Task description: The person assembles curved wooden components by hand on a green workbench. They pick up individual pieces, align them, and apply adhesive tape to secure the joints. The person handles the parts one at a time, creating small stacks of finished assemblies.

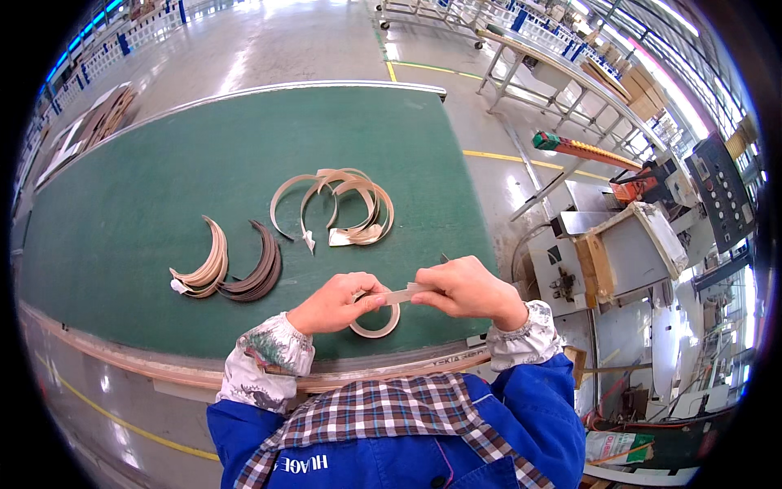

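My left hand point(346, 301) is closed on a roll of pale tape point(377, 332), which hangs below the fingers near the table's front edge. A short strip of tape point(399, 297) runs from the roll across to my right hand point(466, 291), whose thumb and fingers pinch its other end. A small dark tip shows just above the right knuckles; I cannot make out what it is. Beyond the hands lie loosely curled thin strips point(384, 213), light brown with white tape on them. To the left rest a curved beige strip bundle point(213, 261) and a dark brown one point(262, 270).
A wide green-topped table point(147, 171) spans the space ahead. On the right stands a machine with a control panel point(721, 191) and a box-like tray point(639, 248). Farther back is a long metal-framed bench point(562, 69). Boards point(102, 122) lie beyond the table's left edge.
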`<state>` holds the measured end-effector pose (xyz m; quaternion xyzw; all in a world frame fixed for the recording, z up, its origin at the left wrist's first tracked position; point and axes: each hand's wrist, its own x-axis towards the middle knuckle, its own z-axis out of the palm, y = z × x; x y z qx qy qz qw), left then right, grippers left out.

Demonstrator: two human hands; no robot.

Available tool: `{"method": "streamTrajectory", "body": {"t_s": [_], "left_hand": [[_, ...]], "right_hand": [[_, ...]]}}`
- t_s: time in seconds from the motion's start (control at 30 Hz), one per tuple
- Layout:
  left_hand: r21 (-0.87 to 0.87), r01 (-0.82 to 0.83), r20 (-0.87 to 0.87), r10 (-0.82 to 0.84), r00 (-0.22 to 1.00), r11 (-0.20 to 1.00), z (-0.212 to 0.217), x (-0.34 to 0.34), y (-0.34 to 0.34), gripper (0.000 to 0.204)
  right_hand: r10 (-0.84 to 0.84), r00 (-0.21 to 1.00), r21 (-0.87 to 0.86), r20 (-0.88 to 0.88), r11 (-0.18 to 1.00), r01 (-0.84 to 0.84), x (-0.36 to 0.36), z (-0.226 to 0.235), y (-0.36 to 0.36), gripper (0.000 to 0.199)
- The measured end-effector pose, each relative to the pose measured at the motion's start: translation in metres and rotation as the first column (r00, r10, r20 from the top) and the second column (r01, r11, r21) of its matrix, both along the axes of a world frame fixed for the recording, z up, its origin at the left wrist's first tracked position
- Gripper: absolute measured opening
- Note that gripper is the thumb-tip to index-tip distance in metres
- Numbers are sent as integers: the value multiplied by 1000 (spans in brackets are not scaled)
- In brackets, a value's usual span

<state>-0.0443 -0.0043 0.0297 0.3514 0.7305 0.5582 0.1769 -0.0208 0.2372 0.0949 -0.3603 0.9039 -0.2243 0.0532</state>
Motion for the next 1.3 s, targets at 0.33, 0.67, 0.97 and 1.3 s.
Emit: {"method": "streamTrajectory", "body": {"t_s": [0.33,0.67,0.97,1.3], "left_hand": [[46,28,-114,-23,993,999,-7,6,6,19],[218,162,197,-206,959,962,2,6,2,15],[306,27,318,-129,939,952,-4,17,9,13],[121,-504,-295,516,804,855,-13,27,26,17]], "right_hand": [[94,989,8,112,995,-95,2,-15,-10,18],[196,887,-216,419,970,-112,-6,-4,1,16],[254,864,-395,435,916,-71,-8,-8,-4,16],[-93,890,70,-447,988,139,15,-40,-40,14]]}}
